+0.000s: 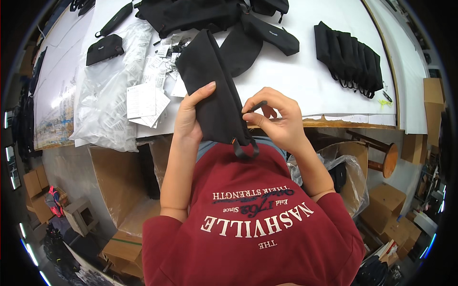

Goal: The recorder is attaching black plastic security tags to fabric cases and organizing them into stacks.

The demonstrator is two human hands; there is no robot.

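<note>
Head view: L hand (pixel 193 112) grasps a black pouch (pixel 210 81), thumb on the front face, fingers mostly hidden behind. Pouch is held at a tilt over the table's near edge, loop (pixel 247 151) hanging toward the person. R hand (pixel 276 114) pinches a small dark strip (pixel 259 106) btw thumb & index, right beside the pouch's long edge; can't tell if strip is attached.

To do it well, I'd say: L grip firm but not crushing, so the edge stays straight; R pinch close to the pouch, pulling in line w/ the edge, not across, b/c soft cloth would likely pucker.

Materials: pouch looks like matte woven cloth, long & flattish, approx. wedge-shaped; loop is flat webbing. Also on the white table (pixel 305 95): crinkly clear plastic bags (pixel 107 95) at left, flat stiff-looking paper tags (pixel 143 102) nearby, a row of black pouches (pixel 348 62) at right, overlapping, loops toward the person.
</note>
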